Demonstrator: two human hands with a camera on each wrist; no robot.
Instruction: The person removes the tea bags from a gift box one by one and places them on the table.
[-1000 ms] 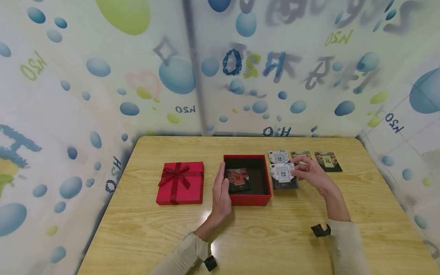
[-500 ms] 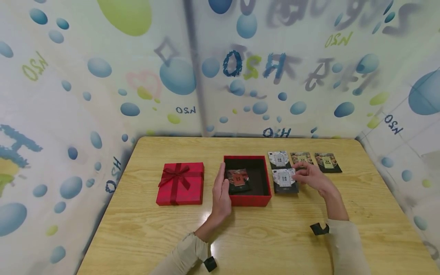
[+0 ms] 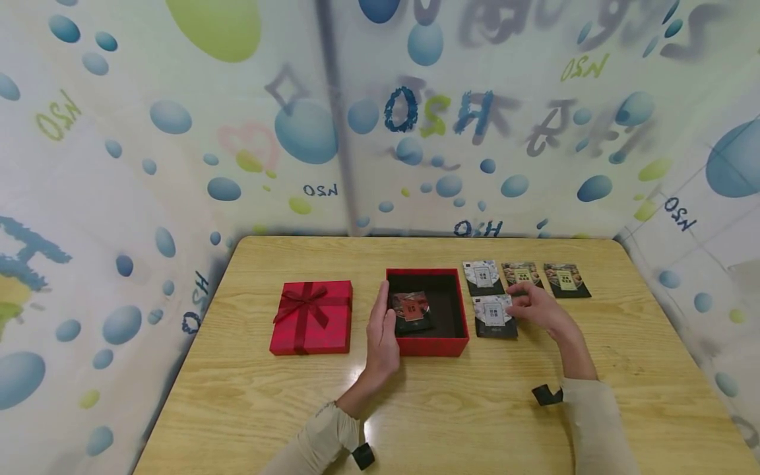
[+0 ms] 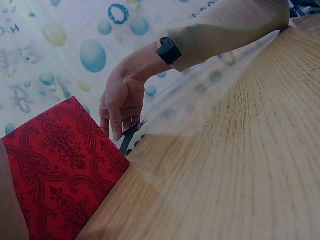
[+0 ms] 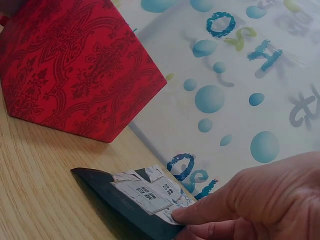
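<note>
Pinched, right hand (image 3: 541, 311): thumb on top of the front packet (image 3: 494, 320) at its right edge, finger below, packet bowed a bit; from my views I can't tell whether it touches the table (image 3: 451, 409). Packet's right of the red box (image 3: 432, 346), just nearer me than the back packet (image 3: 482, 276). Left hand (image 3: 382, 333) I have laid along the box's left wall, fingers straight. Dark packet (image 3: 411, 315) inside the box, toward the left. Right of the back packet: left brown packet (image 3: 522, 272), partly covered by the hand, then right brown packet (image 3: 567, 280). Ribboned lid (image 3: 335, 330) far left.
</note>
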